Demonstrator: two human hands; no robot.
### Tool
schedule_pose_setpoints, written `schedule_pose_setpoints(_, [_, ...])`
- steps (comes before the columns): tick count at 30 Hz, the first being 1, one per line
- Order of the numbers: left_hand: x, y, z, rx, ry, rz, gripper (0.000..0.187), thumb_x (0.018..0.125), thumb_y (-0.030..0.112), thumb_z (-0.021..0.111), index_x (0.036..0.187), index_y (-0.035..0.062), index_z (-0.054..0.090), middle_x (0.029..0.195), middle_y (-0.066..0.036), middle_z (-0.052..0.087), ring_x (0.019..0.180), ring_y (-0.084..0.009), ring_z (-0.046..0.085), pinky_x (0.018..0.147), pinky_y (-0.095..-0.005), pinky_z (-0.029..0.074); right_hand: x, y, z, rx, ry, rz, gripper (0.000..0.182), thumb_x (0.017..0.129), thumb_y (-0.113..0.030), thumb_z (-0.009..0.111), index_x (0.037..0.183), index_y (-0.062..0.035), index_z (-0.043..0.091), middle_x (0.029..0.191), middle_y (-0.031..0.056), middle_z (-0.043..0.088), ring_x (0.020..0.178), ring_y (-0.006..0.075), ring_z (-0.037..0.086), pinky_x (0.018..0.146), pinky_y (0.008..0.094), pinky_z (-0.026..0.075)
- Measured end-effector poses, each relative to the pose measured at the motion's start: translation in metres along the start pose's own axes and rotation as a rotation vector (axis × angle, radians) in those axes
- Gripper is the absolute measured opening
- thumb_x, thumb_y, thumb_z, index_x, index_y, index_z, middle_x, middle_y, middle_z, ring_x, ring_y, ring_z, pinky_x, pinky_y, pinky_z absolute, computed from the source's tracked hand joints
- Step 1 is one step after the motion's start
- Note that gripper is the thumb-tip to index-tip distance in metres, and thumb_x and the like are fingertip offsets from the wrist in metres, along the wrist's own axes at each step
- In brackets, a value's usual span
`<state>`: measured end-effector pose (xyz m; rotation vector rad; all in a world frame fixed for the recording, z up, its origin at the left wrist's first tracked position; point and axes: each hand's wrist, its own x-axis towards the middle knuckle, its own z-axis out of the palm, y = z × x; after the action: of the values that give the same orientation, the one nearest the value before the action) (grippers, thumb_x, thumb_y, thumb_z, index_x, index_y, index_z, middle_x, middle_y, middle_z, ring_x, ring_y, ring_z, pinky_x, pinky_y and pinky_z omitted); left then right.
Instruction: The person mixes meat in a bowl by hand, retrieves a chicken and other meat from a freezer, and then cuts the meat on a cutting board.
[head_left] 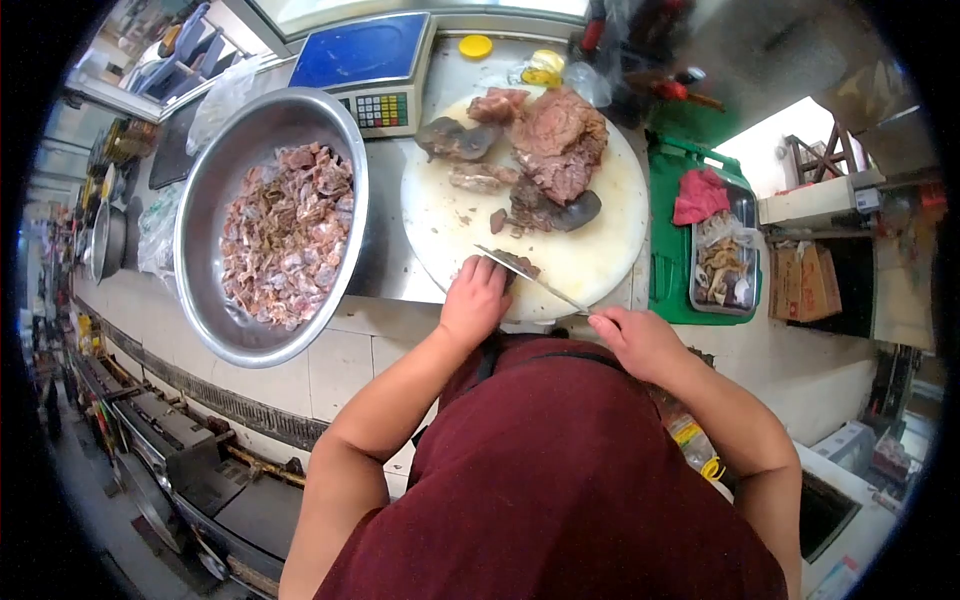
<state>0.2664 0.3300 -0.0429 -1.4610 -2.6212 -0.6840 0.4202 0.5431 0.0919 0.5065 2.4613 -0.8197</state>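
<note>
My right hand (637,342) grips the handle of a knife (550,287), whose blade slants up and left across the near part of a round white cutting board (622,225). Under and behind the blade lies a small dark piece of meat (523,263). With fingers curled down, my left hand (475,303) presses on the near side of the blade, holding meat that its fingers mostly hide. Farther back on the board sit a large brown chunk of meat (562,140), a dark-edged piece (455,139) and several smaller pieces. A big metal basin (352,275) of chopped meat (285,235) stands at left.
Behind the basin is a blue-topped weighing scale (360,50). A yellow lid (475,46) lies beyond the board. At right, a green bin (668,255) carries a tray of scraps (725,270) and a red cloth (700,196). A cardboard box (805,282) sits farther right.
</note>
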Motion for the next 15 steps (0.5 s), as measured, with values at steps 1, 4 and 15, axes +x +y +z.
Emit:
schedule_pose_setpoints(1, [0.0, 0.0, 0.001, 0.002, -0.006, 0.007, 0.043, 0.071, 0.02, 0.071, 0.107, -0.0014, 0.06, 0.103, -0.014, 0.057, 0.102, -0.0313, 0.052, 0.087, -0.0376, 0.048, 0.001, 0.0, 0.0, -0.013, -0.018, 0.004, 0.047, 0.1, -0.048, 0.041, 0.113, -0.0095, 0.065, 0.09, 0.022, 0.068, 0.086, 0.0427, 0.064, 0.079, 0.0494, 0.05])
schedule_pose_setpoints(4, [0.0, -0.003, -0.001, 0.004, -0.017, 0.024, 0.041, 0.071, 0.019, 0.07, 0.105, -0.0009, 0.06, 0.102, -0.014, 0.056, 0.101, -0.031, 0.052, 0.086, -0.0374, 0.049, 0.002, -0.002, 0.0, 0.002, -0.035, 0.01, 0.048, 0.1, -0.048, 0.04, 0.112, -0.0087, 0.065, 0.092, 0.0225, 0.068, 0.087, 0.0428, 0.064, 0.08, 0.0495, 0.05])
schedule_pose_setpoints(15, [-0.001, -0.005, -0.002, 0.003, -0.068, 0.029, 0.04, 0.069, 0.019, 0.071, 0.103, 0.0013, 0.06, 0.109, -0.014, 0.054, 0.105, -0.0306, 0.051, 0.086, -0.0387, 0.049, 0.045, -0.014, 0.02, 0.091, -0.089, 0.003, 0.052, 0.099, -0.048, 0.04, 0.116, -0.0049, 0.064, 0.099, 0.025, 0.067, 0.094, 0.0401, 0.064, 0.084, 0.0478, 0.049])
